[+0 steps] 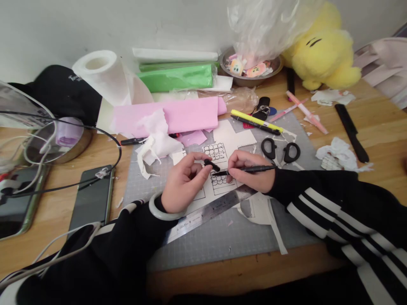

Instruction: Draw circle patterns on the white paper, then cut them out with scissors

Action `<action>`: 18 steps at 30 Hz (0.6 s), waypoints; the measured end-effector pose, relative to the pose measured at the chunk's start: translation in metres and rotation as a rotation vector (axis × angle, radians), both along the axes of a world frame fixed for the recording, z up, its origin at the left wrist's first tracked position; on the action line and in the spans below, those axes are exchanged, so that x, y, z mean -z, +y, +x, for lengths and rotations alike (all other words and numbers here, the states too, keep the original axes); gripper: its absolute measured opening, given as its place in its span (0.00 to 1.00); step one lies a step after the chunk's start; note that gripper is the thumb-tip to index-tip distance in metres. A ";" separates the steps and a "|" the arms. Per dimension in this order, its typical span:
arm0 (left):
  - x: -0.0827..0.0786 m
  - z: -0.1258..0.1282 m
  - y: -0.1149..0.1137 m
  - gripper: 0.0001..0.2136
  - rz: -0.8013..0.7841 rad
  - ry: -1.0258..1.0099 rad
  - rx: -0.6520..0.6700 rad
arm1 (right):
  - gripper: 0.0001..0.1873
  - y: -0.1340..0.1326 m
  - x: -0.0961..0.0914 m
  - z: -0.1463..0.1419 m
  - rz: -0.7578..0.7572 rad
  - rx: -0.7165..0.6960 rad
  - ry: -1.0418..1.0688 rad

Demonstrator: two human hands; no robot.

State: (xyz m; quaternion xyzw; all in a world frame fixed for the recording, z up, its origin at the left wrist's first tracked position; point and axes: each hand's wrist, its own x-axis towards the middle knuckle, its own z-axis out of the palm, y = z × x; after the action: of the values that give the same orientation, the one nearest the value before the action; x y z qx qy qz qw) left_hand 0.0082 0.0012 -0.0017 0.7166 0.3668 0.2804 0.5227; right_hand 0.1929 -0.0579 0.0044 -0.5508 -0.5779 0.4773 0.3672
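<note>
My left hand [182, 180] is closed around a small black pen cap [211, 164], held between thumb and fingers. My right hand [249, 169] grips a black pen [254, 169], its tip pointing left toward the cap. Both hands hover over a white paper [222, 146] with drawn grids of rounded shapes, lying on a grey cutting mat [222, 237]. A steel ruler [206, 214] lies slanted under my left wrist.
Black scissors [281, 149], a yellow highlighter [256, 120], pink foam sheets [178, 114], a green roll [176, 77], a tissue roll [101, 70], crumpled tissue [152, 144], a phone [92, 197], a metal bowl [248, 67], a yellow plush toy [324, 51] and a black comb [351, 131] crowd the wooden table.
</note>
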 end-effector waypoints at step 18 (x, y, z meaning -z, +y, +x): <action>-0.001 0.000 0.000 0.07 -0.015 -0.024 -0.008 | 0.02 0.000 -0.001 -0.001 0.008 -0.041 -0.092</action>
State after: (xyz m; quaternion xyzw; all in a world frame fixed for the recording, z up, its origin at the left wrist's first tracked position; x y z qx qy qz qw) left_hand 0.0087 0.0013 -0.0012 0.7078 0.3655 0.2884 0.5312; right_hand 0.1922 -0.0576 0.0055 -0.5587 -0.6072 0.4565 0.3328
